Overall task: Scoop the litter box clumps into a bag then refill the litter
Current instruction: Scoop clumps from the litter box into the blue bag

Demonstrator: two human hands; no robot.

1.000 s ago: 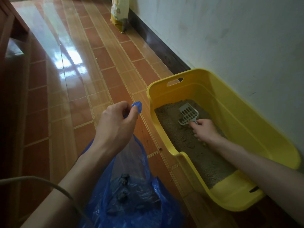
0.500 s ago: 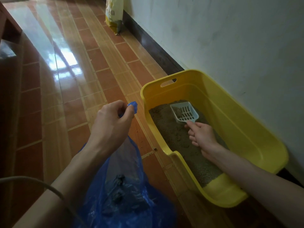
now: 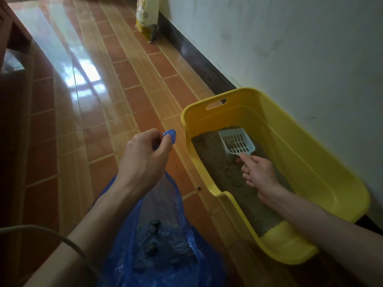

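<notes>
A yellow litter box (image 3: 310,162) lies along the wall on the right, with grey-brown litter (image 3: 215,162) in its bottom. My right hand (image 3: 259,172) is inside the box and grips the handle of a pale slotted scoop (image 3: 236,142). The scoop is lifted above the litter, with a small clump (image 3: 229,141) lying on its slots. My left hand (image 3: 145,160) pinches one handle of a blue plastic bag (image 3: 165,245) and holds it up beside the box. Dark clumps lie at the bottom of the bag.
A yellow and white litter sack (image 3: 147,15) stands against the wall at the far end. Glossy orange floor tiles (image 3: 87,100) stretch to the left. Dark wooden furniture (image 3: 12,38) borders the far left. A grey cable (image 3: 41,230) crosses my left forearm.
My right hand has raised the scoop out of the litter and turned it level, with a clump now on it. My left hand keeps the bag handle up.
</notes>
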